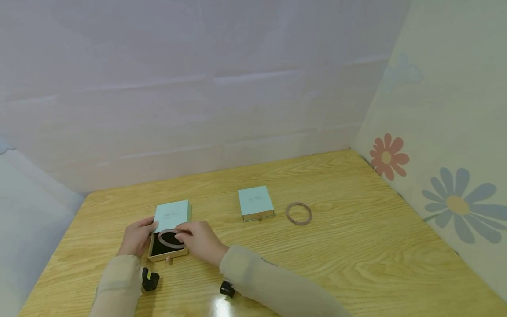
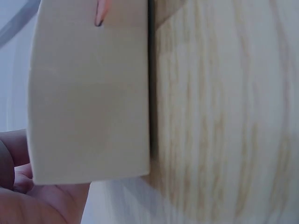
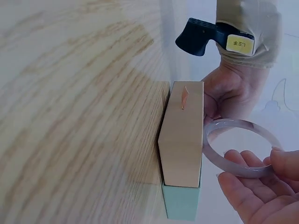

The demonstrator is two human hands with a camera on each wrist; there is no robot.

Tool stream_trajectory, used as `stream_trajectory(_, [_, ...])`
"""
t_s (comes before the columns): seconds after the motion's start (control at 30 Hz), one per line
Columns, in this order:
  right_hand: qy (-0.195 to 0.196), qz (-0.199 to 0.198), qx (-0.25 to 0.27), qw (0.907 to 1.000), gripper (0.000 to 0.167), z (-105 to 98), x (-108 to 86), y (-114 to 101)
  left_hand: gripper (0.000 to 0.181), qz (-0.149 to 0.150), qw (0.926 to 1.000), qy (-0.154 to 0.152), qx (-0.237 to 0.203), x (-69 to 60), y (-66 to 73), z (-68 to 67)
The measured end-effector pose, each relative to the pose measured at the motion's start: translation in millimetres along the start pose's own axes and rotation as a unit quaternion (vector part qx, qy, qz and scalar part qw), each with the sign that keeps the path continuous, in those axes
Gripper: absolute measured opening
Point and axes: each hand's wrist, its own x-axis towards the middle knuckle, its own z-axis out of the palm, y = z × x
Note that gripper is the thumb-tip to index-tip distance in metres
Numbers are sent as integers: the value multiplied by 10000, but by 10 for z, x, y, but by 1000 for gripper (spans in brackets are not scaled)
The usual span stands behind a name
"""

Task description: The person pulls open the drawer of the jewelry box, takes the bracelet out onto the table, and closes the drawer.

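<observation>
On the left of the table is a mint-green drawer-style jewelry box (image 1: 172,215). Its cream drawer (image 1: 168,256), lined in black, is pulled out toward the front. My left hand (image 1: 132,237) grips the box's left side, thumb near the lid's edge. A pale, purplish bangle (image 3: 243,171) is pinched between the thumb and fingers of my right hand (image 1: 202,241). In the head view the bangle tilts over the open drawer. From the right wrist, it appears at the drawer's upper side; whether it touches the lining is unclear. A ribbon tab (image 3: 184,98) sticks out of the drawer front.
A second mint-green box (image 1: 255,201), its drawer pushed in, stands near the table's middle. Right of it lies another bangle (image 1: 299,223) flat on the wooden table (image 1: 356,246). A pale wall backs the table; a flower-printed one borders its right side.
</observation>
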Motion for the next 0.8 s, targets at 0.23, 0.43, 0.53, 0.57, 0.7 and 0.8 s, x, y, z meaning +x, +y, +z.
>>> stream_trajectory(0.23, [125, 428, 646, 9969, 23, -85, -55, 49, 52, 41, 9999, -15, -128, -12, -23, -21])
stream_trajectory(0.43, [234, 679, 1109, 9912, 21, -168, -78, 88, 52, 67, 9997, -13, -245, -19, -15, -31])
stream_trajectory(0.53, [315, 827, 1451, 9855, 22, -202, -87, 113, 53, 20, 9998, -30, -190, -25, -13, -29])
stream_trajectory(0.57, [338, 853, 1524, 9840, 22, -214, -90, 123, 53, -2, 9998, -37, -173, -26, -12, -28])
stream_trajectory(0.7, [424, 939, 1694, 9802, 22, -259, -107, 160, 53, -72, 9999, -79, -114, -26, -8, -33])
stream_trajectory(0.8, [426, 974, 1745, 9789, 22, -291, -124, 168, 53, -94, 9999, -100, -22, -26, 0, -38])
